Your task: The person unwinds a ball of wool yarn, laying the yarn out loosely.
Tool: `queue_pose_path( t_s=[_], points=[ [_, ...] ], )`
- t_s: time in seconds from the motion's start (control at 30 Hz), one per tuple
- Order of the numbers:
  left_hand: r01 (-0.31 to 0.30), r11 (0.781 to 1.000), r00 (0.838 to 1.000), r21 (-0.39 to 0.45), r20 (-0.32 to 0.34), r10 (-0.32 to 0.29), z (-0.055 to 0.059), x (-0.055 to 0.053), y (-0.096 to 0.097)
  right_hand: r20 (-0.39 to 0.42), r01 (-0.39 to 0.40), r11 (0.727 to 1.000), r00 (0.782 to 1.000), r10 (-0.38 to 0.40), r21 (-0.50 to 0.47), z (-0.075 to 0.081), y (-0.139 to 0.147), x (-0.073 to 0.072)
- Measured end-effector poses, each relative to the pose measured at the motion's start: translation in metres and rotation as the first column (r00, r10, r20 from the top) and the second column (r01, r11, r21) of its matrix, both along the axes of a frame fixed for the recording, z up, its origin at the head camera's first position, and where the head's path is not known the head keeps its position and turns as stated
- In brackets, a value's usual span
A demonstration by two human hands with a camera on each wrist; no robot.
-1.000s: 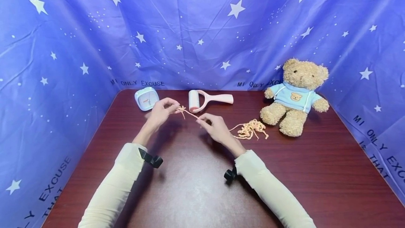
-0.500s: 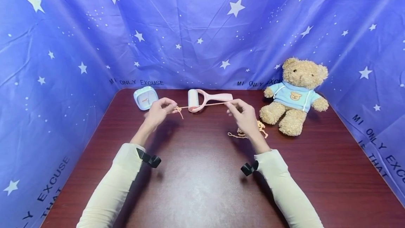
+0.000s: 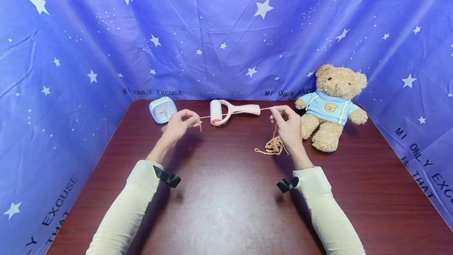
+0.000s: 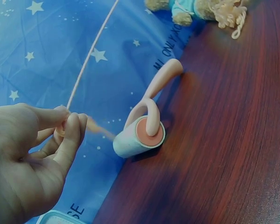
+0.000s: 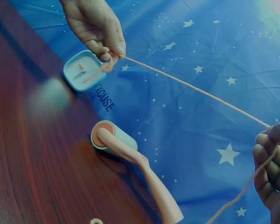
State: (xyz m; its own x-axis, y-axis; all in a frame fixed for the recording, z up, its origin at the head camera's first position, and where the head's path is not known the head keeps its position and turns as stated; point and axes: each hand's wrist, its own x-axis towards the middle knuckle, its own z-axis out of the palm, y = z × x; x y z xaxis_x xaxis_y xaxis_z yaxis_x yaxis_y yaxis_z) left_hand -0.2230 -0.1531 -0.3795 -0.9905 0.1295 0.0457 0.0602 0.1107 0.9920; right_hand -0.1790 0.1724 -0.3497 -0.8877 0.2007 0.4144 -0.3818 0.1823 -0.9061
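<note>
A thin peach cord [image 5: 191, 86] runs taut between the two hands above the table. My left hand [image 3: 179, 124] pinches one end between thumb and fingertips, and a small knotted tail hangs below it. The right hand [image 3: 288, 127] pinches the cord further along, in front of the bear. From the right fingers the cord drops to a loose tangled pile of cord [image 3: 270, 146] on the table. In the left wrist view the left hand [image 4: 42, 149] shows its thumb and fingertips meeting on the cord. Only part of the right hand [image 5: 275, 163] shows in its wrist view.
Behind the cord lies a pink-handled lint roller [image 3: 216, 112]. A light blue alarm clock [image 3: 163, 110] stands by the left hand. To the right sits a teddy bear [image 3: 330, 107] in a blue top. Starry blue cloth [image 3: 226, 23] surrounds the dark red-brown table [image 3: 219, 192].
The right hand has moved right and slightly away from the body, drawing the cord out to a longer taut stretch. The left hand has hardly moved and keeps its pinch.
</note>
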Motion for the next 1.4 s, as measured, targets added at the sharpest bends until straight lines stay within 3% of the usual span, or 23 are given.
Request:
queue_pose_path(
  t_s=[0.23, 0.4, 0.57, 0.77, 1.0, 1.23, 1.4],
  points=[
    [-0.012, 1.000, 1.000, 0.018, 0.008, 0.012, -0.001, -0.001, -0.001, -0.010, 0.079, 0.996, 0.997, -0.079, -0.032, 0.000, 0.016, -0.001],
    [-0.022, 1.000, 1.000, 0.003, 0.011, 0.022, 0.001, 0.001, -0.002, 0.015, 0.111, 0.981, 0.994, -0.110, -0.156, -0.008, 0.033, -0.010],
    [-0.026, 0.999, 1.000, -0.031, 0.014, 0.026, 0.002, 0.002, -0.003, -0.040, 0.124, 0.956, 0.989, -0.139, -0.267, -0.013, 0.048, -0.016],
    [-0.023, 1.000, 1.000, -0.006, 0.015, 0.023, 0.001, 0.002, -0.003, -0.050, 0.174, 0.943, 0.979, -0.196, -0.285, -0.010, 0.061, -0.015],
    [-0.032, 0.999, 0.999, -0.018, 0.022, 0.033, 0.001, 0.001, -0.004, -0.040, 0.185, 0.928, 0.977, -0.208, -0.322, -0.009, 0.072, -0.012],
    [-0.027, 0.999, 0.999, -0.028, 0.024, 0.027, 0.003, 0.002, -0.004, -0.007, 0.195, 0.949, 0.979, -0.203, -0.249, -0.012, 0.076, -0.009],
    [-0.027, 0.999, 0.999, -0.038, 0.020, 0.028, 0.003, 0.001, -0.004, 0.088, 0.201, 0.979, 0.975, -0.202, 0.021, -0.014, 0.077, -0.002]
  ],
)
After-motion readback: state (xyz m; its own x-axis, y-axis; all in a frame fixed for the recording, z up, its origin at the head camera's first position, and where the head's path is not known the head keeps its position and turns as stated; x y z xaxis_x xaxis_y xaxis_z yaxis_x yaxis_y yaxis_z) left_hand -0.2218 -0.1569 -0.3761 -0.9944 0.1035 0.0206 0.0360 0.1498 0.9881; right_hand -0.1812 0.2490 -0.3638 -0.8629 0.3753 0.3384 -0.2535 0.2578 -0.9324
